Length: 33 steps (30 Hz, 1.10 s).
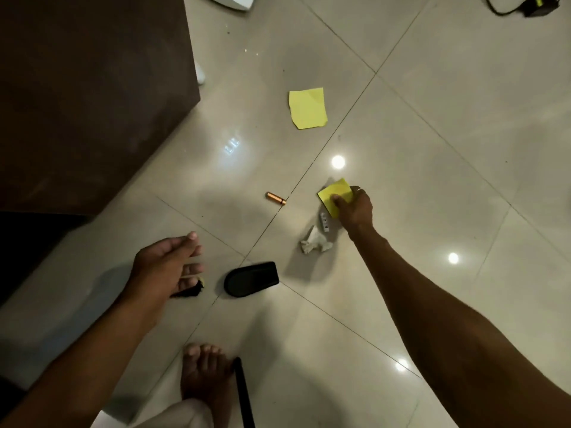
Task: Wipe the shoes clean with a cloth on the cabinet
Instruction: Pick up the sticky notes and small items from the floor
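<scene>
My right hand pinches a yellow paper, thumb on top, to lift it off the floor. My left hand hangs free, fingers loosely spread, likely for balance.

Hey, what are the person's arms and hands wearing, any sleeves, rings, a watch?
No sleeves in view: the left forearm and right forearm are bare. The right hand wears a thin pale ring on one finger. The left hand shows no ring, and neither wrist shows a watch or band.
</scene>
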### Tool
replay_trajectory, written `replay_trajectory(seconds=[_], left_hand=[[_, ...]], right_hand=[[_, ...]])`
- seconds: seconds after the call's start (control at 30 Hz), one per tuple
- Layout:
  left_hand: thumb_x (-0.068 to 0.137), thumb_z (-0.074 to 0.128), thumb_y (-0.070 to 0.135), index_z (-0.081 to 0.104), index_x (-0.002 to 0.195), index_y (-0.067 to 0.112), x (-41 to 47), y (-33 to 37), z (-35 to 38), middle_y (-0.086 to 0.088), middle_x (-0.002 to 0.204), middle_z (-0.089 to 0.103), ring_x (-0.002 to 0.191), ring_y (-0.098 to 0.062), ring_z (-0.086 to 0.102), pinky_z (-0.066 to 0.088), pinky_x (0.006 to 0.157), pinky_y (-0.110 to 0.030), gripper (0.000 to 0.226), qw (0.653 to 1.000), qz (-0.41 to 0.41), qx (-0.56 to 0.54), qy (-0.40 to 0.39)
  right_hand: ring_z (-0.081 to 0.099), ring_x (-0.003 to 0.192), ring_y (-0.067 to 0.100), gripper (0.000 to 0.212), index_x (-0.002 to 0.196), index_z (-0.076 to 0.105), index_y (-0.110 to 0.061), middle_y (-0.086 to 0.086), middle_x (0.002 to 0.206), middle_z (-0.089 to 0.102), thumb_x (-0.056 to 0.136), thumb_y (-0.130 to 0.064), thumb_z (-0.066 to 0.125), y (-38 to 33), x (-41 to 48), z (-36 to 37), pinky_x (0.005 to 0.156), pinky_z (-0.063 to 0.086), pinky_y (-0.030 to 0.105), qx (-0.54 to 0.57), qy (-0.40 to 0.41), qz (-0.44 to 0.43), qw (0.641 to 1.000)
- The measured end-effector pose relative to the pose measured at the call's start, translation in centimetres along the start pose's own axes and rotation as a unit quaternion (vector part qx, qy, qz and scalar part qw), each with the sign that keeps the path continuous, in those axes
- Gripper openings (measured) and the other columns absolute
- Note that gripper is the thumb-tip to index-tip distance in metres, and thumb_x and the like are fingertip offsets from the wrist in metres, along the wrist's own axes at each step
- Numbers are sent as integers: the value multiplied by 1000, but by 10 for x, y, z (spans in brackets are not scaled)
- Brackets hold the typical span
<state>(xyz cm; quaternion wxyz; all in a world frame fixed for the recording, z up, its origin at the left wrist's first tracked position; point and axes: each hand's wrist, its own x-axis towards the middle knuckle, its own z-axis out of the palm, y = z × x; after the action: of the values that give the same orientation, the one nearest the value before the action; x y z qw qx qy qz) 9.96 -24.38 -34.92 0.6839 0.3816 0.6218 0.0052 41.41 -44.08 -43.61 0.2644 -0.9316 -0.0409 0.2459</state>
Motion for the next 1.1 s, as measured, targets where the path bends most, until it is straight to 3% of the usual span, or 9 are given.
replay_trajectory(seconds=[0.23,0.33,0.43,0.5,0.57,0.67,0.77,0.9,1.1], left_hand=[[90,77,24,68,117,18,19,27,11,-1,110,73,92,-18,71,55,66,-28,29,999,38,-5,-22],[91,76,29,66,123,20,26,34,14,4,111,72,98,-17,71,57,73,-32,34,997,57,-3,-42],[97,69,25,71,107,15,32,37,16,-4,99,78,91,-22,76,60,73,-35,15,996,73,10,-48],[98,67,23,70,102,10,35,38,15,-8,93,77,84,-23,78,61,63,-31,14,996,76,4,-36],[98,67,21,68,99,9,37,34,12,-6,87,76,78,-21,78,60,55,-26,12,997,69,-8,-24],[98,66,20,68,100,9,40,25,8,-4,84,76,73,-19,77,60,54,-25,11,998,58,-11,-21],[98,67,20,69,100,9,40,17,5,-8,91,76,75,-19,77,59,58,-28,12,999,44,-12,-15],[97,69,20,70,102,12,45,14,5,-9,94,77,78,-21,78,58,67,-34,10,999,43,-15,-12],[97,68,21,69,100,12,48,15,2,-6,91,76,78,-21,78,58,59,-28,9,998,51,-25,-7]], right_hand=[[67,83,13,4,94,69,-29,-8,87,73,91,-29,67,-101,-63,54,76,55,38,174,-146,-72,971],[60,70,7,13,96,73,-23,-12,77,70,94,-10,71,-134,-88,66,62,48,28,215,-295,-107,925],[59,71,10,8,92,76,-24,-4,80,71,97,-20,70,-153,-92,74,61,46,27,194,-399,-155,883],[59,71,10,23,83,77,-19,5,83,75,96,-36,69,-162,-67,81,65,46,24,177,-306,-164,921],[64,80,14,37,86,78,-15,9,92,75,91,-50,64,-164,-22,86,75,48,27,136,-122,-169,969],[56,117,27,50,125,67,-14,10,126,62,94,-53,61,-159,50,78,96,48,40,-57,76,-137,986],[40,134,35,72,151,39,-13,12,145,40,95,-50,65,-163,97,65,106,42,48,-177,92,-45,979],[35,140,34,87,153,29,-14,12,147,39,87,-40,78,-169,122,67,108,40,49,-146,40,1,989],[60,123,29,53,132,57,-11,9,127,66,84,-24,76,-157,134,76,95,47,32,-50,30,-2,998]])
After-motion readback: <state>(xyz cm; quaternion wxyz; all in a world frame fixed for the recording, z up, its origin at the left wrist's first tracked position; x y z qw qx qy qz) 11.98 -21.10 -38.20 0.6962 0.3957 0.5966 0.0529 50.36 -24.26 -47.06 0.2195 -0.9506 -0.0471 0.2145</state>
